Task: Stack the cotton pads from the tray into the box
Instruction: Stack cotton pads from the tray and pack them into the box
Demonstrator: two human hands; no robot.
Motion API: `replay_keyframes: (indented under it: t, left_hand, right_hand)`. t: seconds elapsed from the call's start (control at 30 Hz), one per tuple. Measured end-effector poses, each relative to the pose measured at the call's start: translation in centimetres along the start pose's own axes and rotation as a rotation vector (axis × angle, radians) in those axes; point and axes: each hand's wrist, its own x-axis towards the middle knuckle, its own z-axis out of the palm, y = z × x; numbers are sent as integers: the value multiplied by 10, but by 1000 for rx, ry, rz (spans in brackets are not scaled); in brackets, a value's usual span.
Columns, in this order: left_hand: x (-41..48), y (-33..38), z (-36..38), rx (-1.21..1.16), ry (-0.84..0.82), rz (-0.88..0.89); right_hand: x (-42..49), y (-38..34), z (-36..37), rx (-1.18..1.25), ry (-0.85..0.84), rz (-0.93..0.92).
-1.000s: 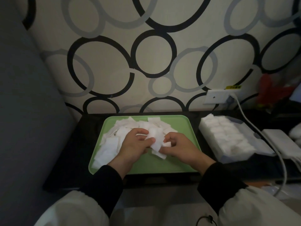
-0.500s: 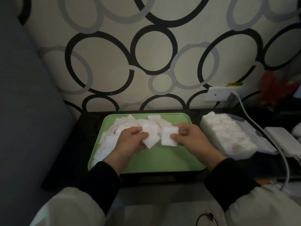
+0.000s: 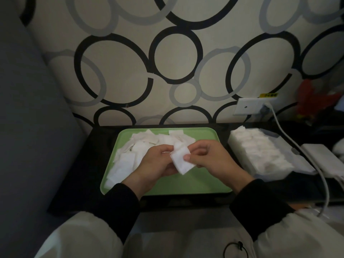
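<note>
A green tray (image 3: 201, 185) lies on the dark table with several loose white cotton pads (image 3: 141, 144) heaped across its back and left side. Above the tray's middle, my left hand (image 3: 156, 162) and my right hand (image 3: 210, 159) meet around a small bunch of cotton pads (image 3: 181, 161). The left fingers curl behind the bunch and the right thumb presses on its front. To the right of the tray stands the clear box (image 3: 260, 153), filled with rows of stacked white pads.
A white wall socket (image 3: 249, 107) with a plugged white cable (image 3: 305, 155) sits behind the box. A white adapter block (image 3: 320, 159) lies right of the box. A grey cushion (image 3: 28, 127) rises on the left. Something red (image 3: 314, 101) stands at the far right.
The two hands came together over the tray's middle; the pads each hand held apart half a second ago are now joined in one bunch between them.
</note>
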Motion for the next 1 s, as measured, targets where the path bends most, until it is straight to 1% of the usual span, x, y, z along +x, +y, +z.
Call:
replay_keyframes:
  t: [0.17,0.37,0.43,0.53,0.6,0.67,0.73,0.8,0.93,1.0]
  left_hand:
    - [-1,0,1,10,-56,4]
    - [2,0,2,35,-60,-32]
    - [1,2,4,-18,-52,-49]
    - [1,6,5,-158,3,-97]
    - [0,6,4,-148,-45,-68]
    - [-2,3,3,-89,-92,-10]
    - [0,0,3,-70,-82,1]
    - [2,-1,3,-57,-65,-6]
    - [3,-2,3,-70,-62,-6]
    - [4,-2,3,-71,-48,-5]
  right_hand:
    - [2,1,-1,-64,49,-10]
    - [3,3,-2,-92,102,16]
    - [3,3,-1,-96,118,23]
    - [2,3,-1,-120,187,29]
    - [1,1,-2,-141,216,51]
    - [-1,-1,-2,-96,174,99]
    - [-1,-3,-3,-5,103,135]
    - [-1,-4,-3,79,67,148]
    - [-1,-1,-5,113,76,109]
    - [0,0,-3,143,108,98]
